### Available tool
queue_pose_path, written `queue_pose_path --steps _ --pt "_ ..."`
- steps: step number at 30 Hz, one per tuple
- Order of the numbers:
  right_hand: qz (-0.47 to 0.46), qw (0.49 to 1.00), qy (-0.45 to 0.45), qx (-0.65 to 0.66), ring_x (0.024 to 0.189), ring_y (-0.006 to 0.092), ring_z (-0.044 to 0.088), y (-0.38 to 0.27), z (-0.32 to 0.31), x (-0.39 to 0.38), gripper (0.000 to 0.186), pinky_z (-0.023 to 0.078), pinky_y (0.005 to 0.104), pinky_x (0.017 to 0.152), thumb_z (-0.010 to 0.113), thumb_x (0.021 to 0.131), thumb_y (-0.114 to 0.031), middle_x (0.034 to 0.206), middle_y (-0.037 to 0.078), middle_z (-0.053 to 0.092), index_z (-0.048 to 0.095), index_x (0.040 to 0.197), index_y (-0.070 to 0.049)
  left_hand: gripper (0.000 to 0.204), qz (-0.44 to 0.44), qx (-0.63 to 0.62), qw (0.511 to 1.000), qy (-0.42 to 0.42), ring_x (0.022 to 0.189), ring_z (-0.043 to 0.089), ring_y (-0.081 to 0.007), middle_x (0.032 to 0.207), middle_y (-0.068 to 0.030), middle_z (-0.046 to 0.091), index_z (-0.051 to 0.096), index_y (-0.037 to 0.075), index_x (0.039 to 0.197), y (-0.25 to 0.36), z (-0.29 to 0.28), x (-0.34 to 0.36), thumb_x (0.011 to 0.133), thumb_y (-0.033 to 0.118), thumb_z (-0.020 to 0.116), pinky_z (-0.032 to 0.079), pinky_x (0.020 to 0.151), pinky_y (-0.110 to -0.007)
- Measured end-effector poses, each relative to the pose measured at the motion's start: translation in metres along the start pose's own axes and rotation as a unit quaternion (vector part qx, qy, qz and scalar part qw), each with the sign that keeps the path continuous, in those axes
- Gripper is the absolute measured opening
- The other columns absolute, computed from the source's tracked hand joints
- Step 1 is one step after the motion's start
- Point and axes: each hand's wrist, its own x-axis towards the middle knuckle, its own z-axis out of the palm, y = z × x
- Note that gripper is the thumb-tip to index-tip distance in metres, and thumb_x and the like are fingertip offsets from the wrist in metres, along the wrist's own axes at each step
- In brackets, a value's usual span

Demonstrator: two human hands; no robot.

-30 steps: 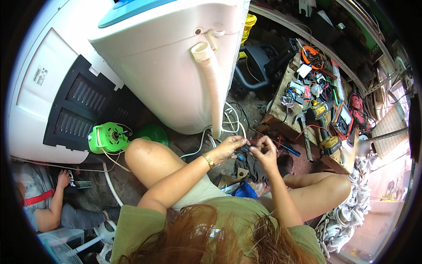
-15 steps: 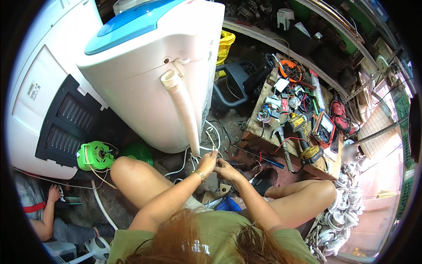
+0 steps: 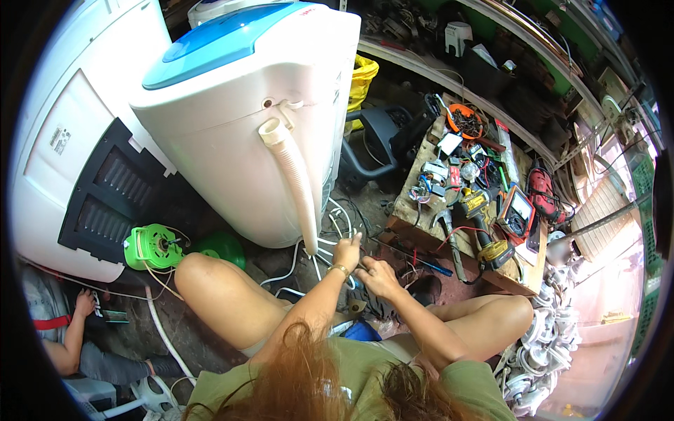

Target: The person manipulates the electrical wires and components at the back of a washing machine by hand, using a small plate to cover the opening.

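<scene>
My left hand (image 3: 346, 254), with a gold bracelet at the wrist, is closed in front of the washing machine's lower edge. Close beside it on the right, my right hand (image 3: 380, 278) has its fingers curled in. Whatever the fingers pinch is too small or hidden to name. White cords (image 3: 293, 265) loop on the floor and pass close by my left hand. The white washing machine (image 3: 210, 147) with a blue lid stands tilted in view beyond my hands. Its ribbed drain hose (image 3: 295, 175) hangs down to just left of my left hand.
To the right, a low wooden table (image 3: 411, 203) bears a hammer (image 3: 455, 245), a yellow drill (image 3: 484, 228), a multimeter (image 3: 518, 212) and an orange bowl (image 3: 465, 121). A green motor-like part (image 3: 154, 247) sits left of my knee. Another person's hand (image 3: 85, 303) shows at far left.
Both hands have shifted slightly to the right, and the left one has turned a little with fingertips pointing up. The right hand's fingers look more curled.
</scene>
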Motion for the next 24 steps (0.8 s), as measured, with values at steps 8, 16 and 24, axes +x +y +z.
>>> queue_pose_path --steps 8,16,24 --pt "-0.124 0.933 0.327 -0.085 0.087 0.0346 0.055 0.035 -0.184 -0.005 0.034 0.046 0.0419 0.076 0.064 0.077 -0.019 0.095 0.017 0.057 0.055 0.107 -0.006 0.06 -0.026 -0.194 0.98 -0.037 0.05 0.049 -0.0146 0.057 -0.0023 0.053 0.058 0.009 0.068 -0.016 -0.014 0.009 0.091 0.061 0.038 0.038 0.047 -0.033" --pt "-0.052 0.89 0.409 -0.194 0.11 0.0324 0.053 0.099 -0.197 0.035 0.034 0.043 0.0448 0.089 0.064 0.082 -0.024 0.116 0.018 0.058 0.06 0.111 -0.008 0.018 -0.102 -0.446 0.856 -0.242 0.079 0.055 -0.0132 0.089 -0.0006 0.055 0.053 0.012 0.109 0.004 -0.04 -0.03 0.098 0.015 0.04 0.048 0.067 -0.031" --pt "0.118 0.85 -0.075 0.508 0.064 0.008 0.054 0.038 0.019 0.037 0.029 0.044 0.0217 0.061 0.058 0.092 -0.034 0.082 0.0 0.064 0.063 0.099 -0.006 0.021 -0.058 -0.532 0.791 -0.298 0.087 0.059 -0.0162 0.099 -0.0057 0.062 0.057 0.008 0.113 0.016 -0.067 -0.049 0.098 0.017 0.044 0.049 0.073 -0.031"
